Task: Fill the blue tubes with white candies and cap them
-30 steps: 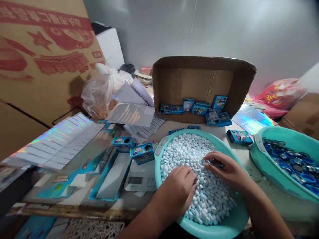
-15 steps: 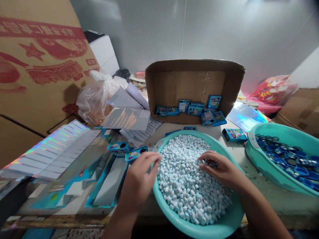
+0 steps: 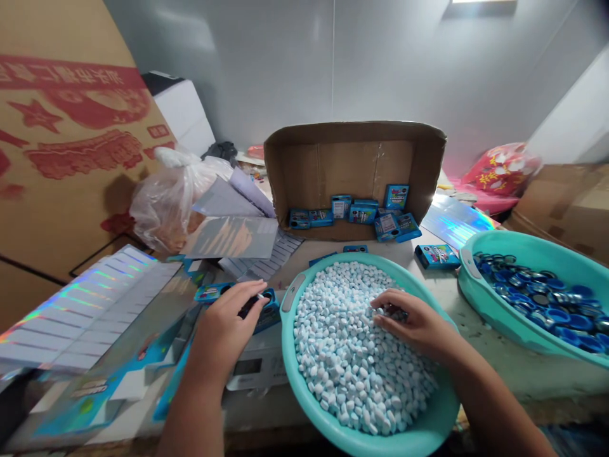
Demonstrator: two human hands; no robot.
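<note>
Because teal basin (image 3: pixel 297 387) sits close, presumably for easy reach, right hand (image 3: pixel 415 325) curls among white candies (image 3: pixel 347 343), hold unclear; left hand (image 3: pixel 224 327) seemingly pinches single candy (image 3: pixel 261 296) by blue box (image 3: pixel 271 315).

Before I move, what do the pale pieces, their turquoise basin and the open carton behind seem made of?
Pale pieces: possibly pressed candy, chalky and matt; the look leaves it open. Turquoise basin: probably plastic, smooth, softly shiny, evenly coloured. Open carton: cardboard, matt brown, visibly creased.
</note>
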